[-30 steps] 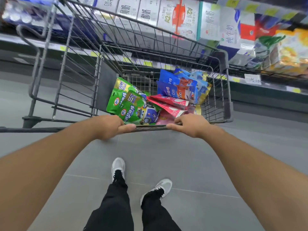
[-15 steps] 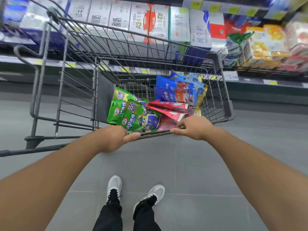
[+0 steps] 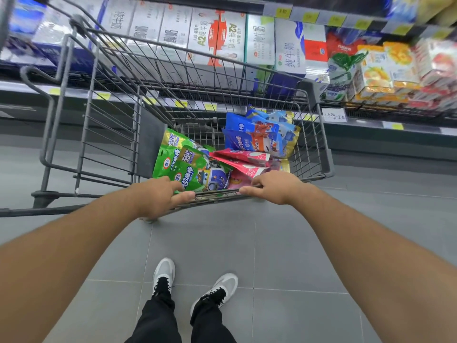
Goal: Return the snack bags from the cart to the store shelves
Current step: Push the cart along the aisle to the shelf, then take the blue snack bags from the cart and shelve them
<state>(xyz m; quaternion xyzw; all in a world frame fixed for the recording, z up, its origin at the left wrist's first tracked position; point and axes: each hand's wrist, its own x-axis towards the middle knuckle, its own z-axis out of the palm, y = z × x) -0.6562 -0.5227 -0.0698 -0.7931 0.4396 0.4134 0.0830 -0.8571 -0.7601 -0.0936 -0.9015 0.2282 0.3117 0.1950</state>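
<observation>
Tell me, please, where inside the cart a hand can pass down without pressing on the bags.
Bare wire floor shows at the far end of the cart, bordered by the green bags and the blue bags. Near the handle it is crowded: green, pink bags and blue overlap up to the left hand and right hand.

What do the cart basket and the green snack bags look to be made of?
Cart basket: thin grey metal wire, going by the open welded grid, matte or painted finish; the corner caps look like plastic. Green snack bags: glossy printed plastic film, judging by the sheen and soft creases, though foil lining cannot be told. Both hands, left and right, hold the cart's near bar.
</observation>
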